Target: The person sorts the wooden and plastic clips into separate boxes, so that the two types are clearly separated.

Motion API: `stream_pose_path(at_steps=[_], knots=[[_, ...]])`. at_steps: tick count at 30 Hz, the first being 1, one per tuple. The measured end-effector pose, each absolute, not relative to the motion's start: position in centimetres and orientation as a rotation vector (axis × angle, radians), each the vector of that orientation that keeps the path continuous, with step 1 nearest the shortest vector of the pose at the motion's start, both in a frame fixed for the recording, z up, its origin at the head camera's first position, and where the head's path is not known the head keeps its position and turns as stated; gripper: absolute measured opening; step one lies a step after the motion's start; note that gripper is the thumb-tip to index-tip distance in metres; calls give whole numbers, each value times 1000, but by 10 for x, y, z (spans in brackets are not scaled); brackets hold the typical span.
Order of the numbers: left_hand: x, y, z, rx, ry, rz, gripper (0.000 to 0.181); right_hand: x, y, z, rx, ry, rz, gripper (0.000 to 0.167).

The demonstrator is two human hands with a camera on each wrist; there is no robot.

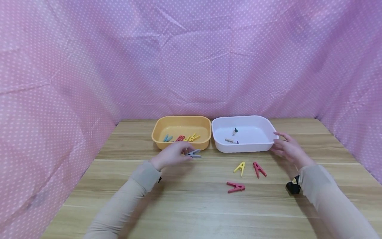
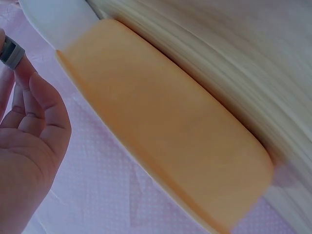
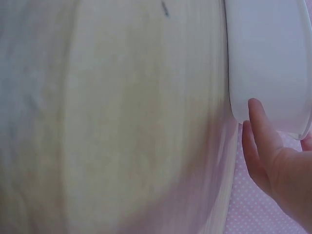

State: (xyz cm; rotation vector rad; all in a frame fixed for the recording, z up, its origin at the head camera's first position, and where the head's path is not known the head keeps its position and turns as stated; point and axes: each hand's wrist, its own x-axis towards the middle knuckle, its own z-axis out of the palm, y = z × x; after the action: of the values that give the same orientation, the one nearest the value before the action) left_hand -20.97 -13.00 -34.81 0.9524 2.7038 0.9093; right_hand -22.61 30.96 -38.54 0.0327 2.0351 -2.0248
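In beige sleeves [image 1: 119,207], pinching a grey clothespin [image 1: 194,153] in left hand [image 1: 173,154] beside orange tub [image 1: 182,122]. Holding right hand [image 1: 289,148], fingers parted, at edge of white tub [image 1: 241,148], with table [image 1: 215,169] room between.

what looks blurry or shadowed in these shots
head view: soft shadows on the table beside the left sleeve and right sleeve; left wrist view: the orange bin looks soft, almost textureless, the table's grain streaked; right wrist view: a broad, soft-edged shadow near the right hand, table grain smeared.
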Motion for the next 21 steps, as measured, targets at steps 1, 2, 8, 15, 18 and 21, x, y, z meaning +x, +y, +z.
stream_pose_path(at_steps=[1,2,8,15,18,21], knots=[[-210,-132,-348,950,2709,916,20,-226,310,-385,32,2034,-2028,48],[-211,-135,-347,942,2718,925,21,-226,310,-386,30,2038,-2027,45],[-217,-149,-341,939,2789,930,22,-227,311,-386,25,2049,-2027,41],[-224,-159,-334,860,2831,920,23,-227,311,-386,36,2056,-2019,42],[-226,-162,-331,815,2832,949,21,-227,311,-386,32,2064,-2004,41],[-229,-164,-326,763,2850,963,20,-226,310,-386,33,2068,-1997,43]])
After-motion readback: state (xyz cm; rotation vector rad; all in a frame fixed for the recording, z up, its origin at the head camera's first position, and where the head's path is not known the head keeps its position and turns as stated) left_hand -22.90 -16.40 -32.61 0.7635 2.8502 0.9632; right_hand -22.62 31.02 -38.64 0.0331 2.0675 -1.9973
